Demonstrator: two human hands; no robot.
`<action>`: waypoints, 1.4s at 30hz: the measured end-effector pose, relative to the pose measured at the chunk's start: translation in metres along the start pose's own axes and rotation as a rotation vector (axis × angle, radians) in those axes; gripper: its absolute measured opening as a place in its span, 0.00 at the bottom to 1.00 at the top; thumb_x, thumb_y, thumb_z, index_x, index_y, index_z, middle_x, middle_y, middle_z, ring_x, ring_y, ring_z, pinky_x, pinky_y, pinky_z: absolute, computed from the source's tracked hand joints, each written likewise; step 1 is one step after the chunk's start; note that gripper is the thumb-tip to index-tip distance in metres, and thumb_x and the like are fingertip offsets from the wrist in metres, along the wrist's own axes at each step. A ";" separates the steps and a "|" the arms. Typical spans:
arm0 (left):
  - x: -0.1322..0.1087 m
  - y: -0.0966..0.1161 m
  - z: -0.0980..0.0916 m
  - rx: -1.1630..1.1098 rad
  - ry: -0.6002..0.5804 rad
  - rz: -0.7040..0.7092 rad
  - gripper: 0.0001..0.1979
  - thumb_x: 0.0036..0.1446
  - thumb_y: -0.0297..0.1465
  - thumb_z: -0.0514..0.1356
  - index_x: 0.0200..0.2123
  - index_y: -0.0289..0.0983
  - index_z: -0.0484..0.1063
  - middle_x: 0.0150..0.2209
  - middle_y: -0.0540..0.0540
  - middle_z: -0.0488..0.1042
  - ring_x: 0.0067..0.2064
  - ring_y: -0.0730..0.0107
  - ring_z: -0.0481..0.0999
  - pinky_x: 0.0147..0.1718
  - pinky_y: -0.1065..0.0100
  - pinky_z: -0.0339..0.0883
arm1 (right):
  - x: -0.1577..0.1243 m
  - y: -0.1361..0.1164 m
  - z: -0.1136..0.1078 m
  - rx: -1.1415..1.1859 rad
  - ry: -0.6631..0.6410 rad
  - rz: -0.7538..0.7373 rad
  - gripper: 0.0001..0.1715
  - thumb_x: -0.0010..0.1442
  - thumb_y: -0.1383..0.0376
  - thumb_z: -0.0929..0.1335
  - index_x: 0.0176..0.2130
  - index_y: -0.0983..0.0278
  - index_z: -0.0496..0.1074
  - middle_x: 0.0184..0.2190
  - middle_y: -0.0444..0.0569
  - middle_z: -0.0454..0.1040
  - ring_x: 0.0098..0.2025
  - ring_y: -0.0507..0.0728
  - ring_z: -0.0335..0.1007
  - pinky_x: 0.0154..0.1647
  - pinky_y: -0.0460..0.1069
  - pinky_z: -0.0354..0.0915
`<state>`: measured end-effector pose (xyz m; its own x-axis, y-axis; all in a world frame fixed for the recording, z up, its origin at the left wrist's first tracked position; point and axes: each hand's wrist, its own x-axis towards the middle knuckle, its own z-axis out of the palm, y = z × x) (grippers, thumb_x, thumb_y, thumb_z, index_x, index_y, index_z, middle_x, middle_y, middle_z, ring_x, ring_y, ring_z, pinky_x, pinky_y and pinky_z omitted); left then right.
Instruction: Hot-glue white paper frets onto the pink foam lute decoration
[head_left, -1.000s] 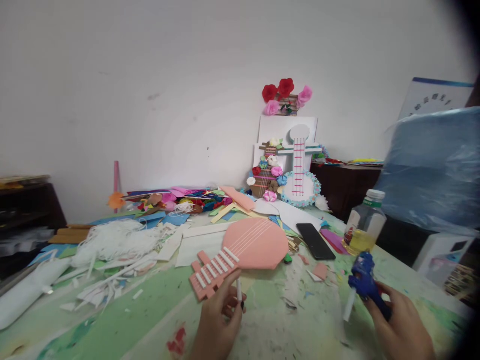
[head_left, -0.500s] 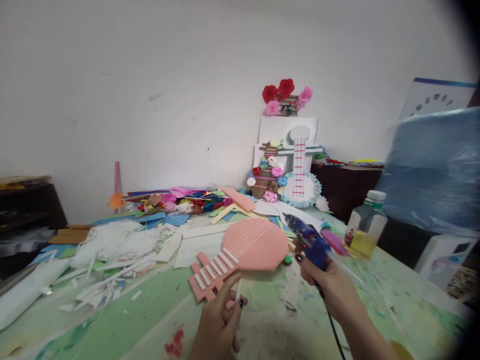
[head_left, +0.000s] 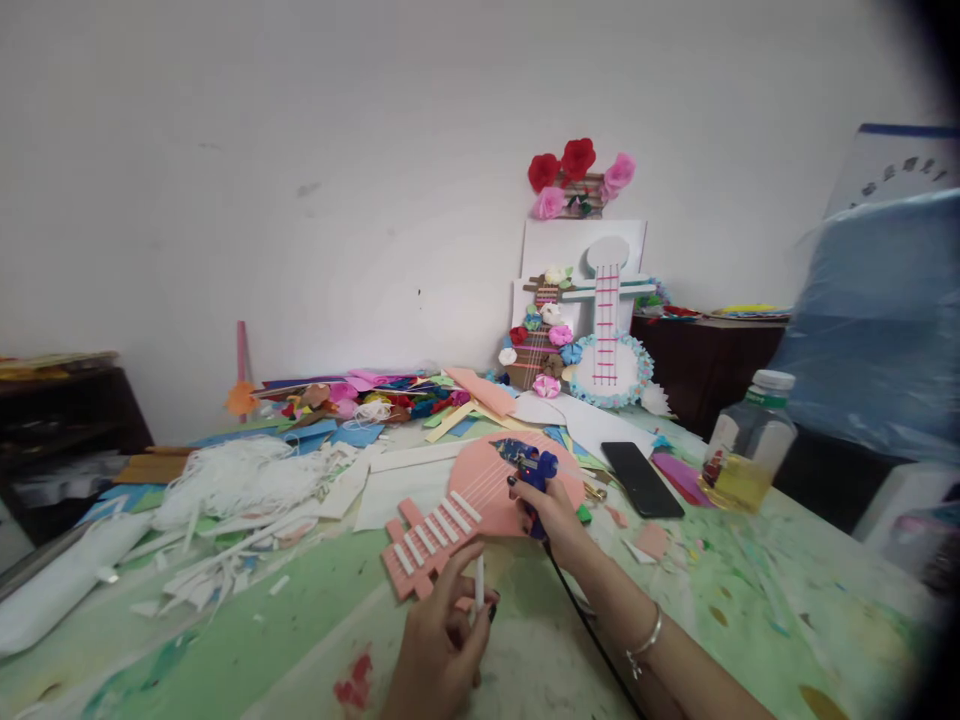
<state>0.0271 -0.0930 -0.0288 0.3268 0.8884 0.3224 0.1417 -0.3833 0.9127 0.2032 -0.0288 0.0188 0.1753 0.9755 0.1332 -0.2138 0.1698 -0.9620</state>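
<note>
A pink paper lute [head_left: 465, 490] lies on the table, with several white strips glued across its neck and thin white strings over its round body. My right hand [head_left: 551, 510] grips a blue hot glue gun [head_left: 534, 468] above the lute's body. The gun's nozzle points up and left, and its black cord runs down towards me. Just below the neck, my left hand [head_left: 442, 625] pinches a short white strip [head_left: 480, 582] upright between thumb and fingers.
White string and paper scraps [head_left: 232, 490] heap on the left. A black phone [head_left: 643, 480] and a bottle of yellow liquid [head_left: 750, 440] stand to the right. Decorated paper instruments [head_left: 609, 330] lean against the wall, behind coloured paper [head_left: 480, 390].
My right hand has brought the glue gun leftward from the table's right side to over the lute's body, uncovering the phone. My left hand stays nearly where it was, still pinching the white strip.
</note>
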 end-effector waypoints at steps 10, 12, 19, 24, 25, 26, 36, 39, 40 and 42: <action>0.004 0.000 -0.001 0.343 -0.080 0.085 0.21 0.55 0.28 0.52 0.53 0.35 0.63 0.26 0.51 0.70 0.22 0.76 0.68 0.24 0.74 0.59 | 0.004 0.000 -0.014 0.069 0.041 -0.004 0.15 0.43 0.59 0.72 0.24 0.66 0.66 0.18 0.40 0.67 0.13 0.45 0.56 0.13 0.43 0.52; 0.005 -0.001 0.000 0.471 -0.119 0.097 0.22 0.55 0.26 0.51 0.54 0.34 0.63 0.26 0.50 0.71 0.24 0.73 0.70 0.26 0.73 0.59 | 0.007 -0.004 -0.020 0.092 0.066 -0.021 0.15 0.43 0.58 0.72 0.25 0.65 0.66 0.19 0.40 0.68 0.14 0.45 0.57 0.14 0.43 0.54; 0.008 0.000 0.000 0.768 -0.046 -0.021 0.21 0.56 0.27 0.50 0.54 0.36 0.63 0.29 0.45 0.74 0.31 0.63 0.75 0.31 0.68 0.61 | 0.013 -0.010 -0.033 0.139 0.102 -0.033 0.17 0.41 0.59 0.73 0.26 0.65 0.66 0.19 0.40 0.68 0.15 0.46 0.58 0.14 0.43 0.53; 0.010 0.004 -0.007 0.903 -0.044 -0.041 0.21 0.57 0.26 0.48 0.54 0.35 0.63 0.35 0.40 0.76 0.37 0.59 0.76 0.35 0.65 0.64 | 0.014 -0.009 -0.034 0.170 0.053 0.000 0.18 0.41 0.58 0.74 0.27 0.65 0.66 0.20 0.42 0.69 0.16 0.47 0.59 0.15 0.43 0.53; 0.011 0.005 -0.009 0.945 -0.053 -0.041 0.21 0.57 0.26 0.48 0.55 0.35 0.63 0.37 0.39 0.76 0.38 0.58 0.76 0.36 0.64 0.64 | 0.014 -0.009 -0.035 0.176 0.040 0.009 0.18 0.41 0.58 0.74 0.27 0.65 0.66 0.21 0.42 0.69 0.16 0.47 0.60 0.15 0.44 0.54; 0.012 0.006 -0.012 0.994 -0.062 -0.049 0.22 0.57 0.26 0.48 0.55 0.35 0.62 0.39 0.38 0.76 0.39 0.57 0.76 0.36 0.64 0.65 | 0.014 -0.009 -0.035 0.181 0.027 0.017 0.18 0.41 0.58 0.74 0.27 0.65 0.66 0.21 0.42 0.69 0.17 0.47 0.60 0.16 0.44 0.54; 0.036 0.015 -0.064 1.270 -0.081 -0.264 0.19 0.54 0.23 0.48 0.49 0.34 0.66 0.39 0.36 0.76 0.38 0.54 0.76 0.32 0.64 0.65 | 0.005 -0.009 -0.026 0.156 -0.059 0.075 0.14 0.41 0.61 0.74 0.26 0.66 0.70 0.25 0.44 0.72 0.20 0.48 0.64 0.20 0.44 0.58; 0.055 0.016 -0.078 1.045 -0.112 -0.147 0.19 0.50 0.22 0.52 0.46 0.36 0.69 0.36 0.41 0.77 0.38 0.60 0.75 0.34 0.67 0.64 | 0.002 -0.008 -0.020 0.138 -0.078 0.083 0.13 0.40 0.61 0.74 0.25 0.66 0.71 0.24 0.44 0.71 0.22 0.49 0.65 0.22 0.45 0.61; 0.064 0.016 -0.081 0.884 -0.116 -0.094 0.19 0.49 0.23 0.53 0.46 0.37 0.69 0.34 0.44 0.77 0.34 0.65 0.75 0.33 0.69 0.63 | 0.001 -0.008 -0.018 0.131 -0.088 0.086 0.13 0.40 0.61 0.74 0.24 0.66 0.71 0.23 0.45 0.71 0.22 0.49 0.65 0.23 0.45 0.61; 0.082 0.016 -0.084 0.483 -0.132 -0.094 0.19 0.51 0.28 0.55 0.48 0.35 0.67 0.30 0.47 0.76 0.23 0.73 0.70 0.25 0.72 0.60 | 0.000 -0.006 -0.015 0.112 -0.103 0.083 0.13 0.40 0.60 0.74 0.24 0.66 0.71 0.22 0.45 0.70 0.22 0.49 0.65 0.24 0.45 0.62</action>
<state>-0.0219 -0.0050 0.0332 0.4030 0.8969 0.1818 0.5814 -0.4044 0.7060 0.2187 -0.0323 0.0207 0.0547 0.9950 0.0834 -0.3307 0.0969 -0.9388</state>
